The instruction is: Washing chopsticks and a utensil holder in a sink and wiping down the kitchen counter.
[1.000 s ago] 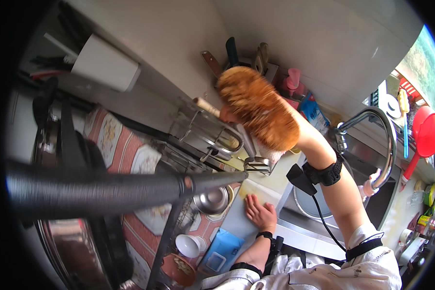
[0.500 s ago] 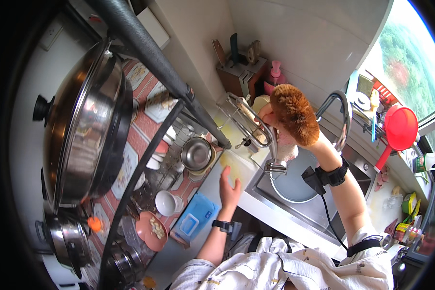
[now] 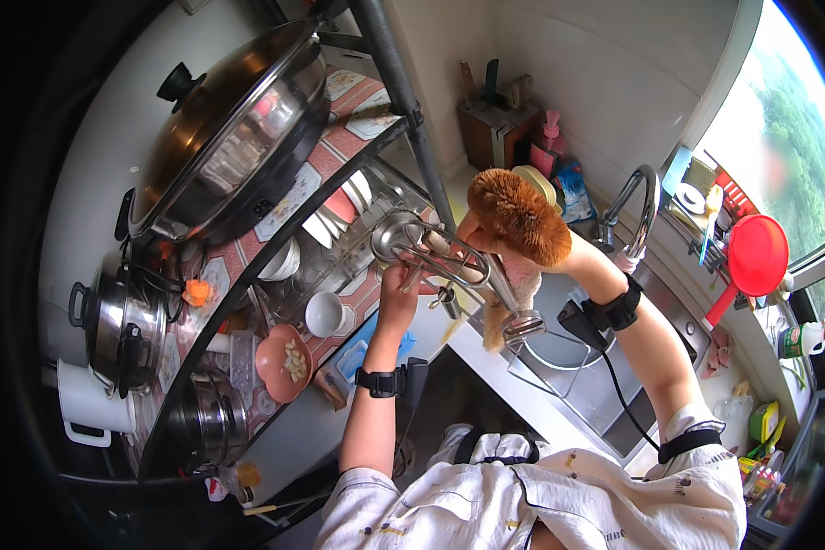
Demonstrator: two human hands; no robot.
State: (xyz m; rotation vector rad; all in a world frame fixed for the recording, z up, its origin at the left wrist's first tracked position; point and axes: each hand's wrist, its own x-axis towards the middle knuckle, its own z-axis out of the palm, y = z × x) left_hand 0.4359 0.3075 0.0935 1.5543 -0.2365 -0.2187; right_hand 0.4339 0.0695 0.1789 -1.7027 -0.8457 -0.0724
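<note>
My right hand [image 3: 474, 234] is closed round a shiny metal wire rack [image 3: 463, 259] held up between the sink and the dish rack. A fluffy brown furry thing [image 3: 520, 217] covers much of that hand and hides some fingers. Under it hangs a pale pinkish cloth [image 3: 520, 282]. My left hand [image 3: 398, 298] is at the wire rack's left end, its fingers curled against the wires and partly hidden. Just beyond the fingertips, a round steel bowl [image 3: 396, 233] stands in the dish rack [image 3: 376, 206].
At right are the steel sink [image 3: 605, 394] with a basin [image 3: 559, 321] and a curved faucet [image 3: 649, 197]. A black shelf frame [image 3: 275, 302] crosses on the left, near a large steel pot [image 3: 238, 137], a white cup [image 3: 324, 314] and a pink bowl of pale pieces [image 3: 284, 362].
My left hand has moved up from above the blue pack to the wire rack, and its spread fingers have curled in. My right hand has shifted left with the rack. The view has turned.
</note>
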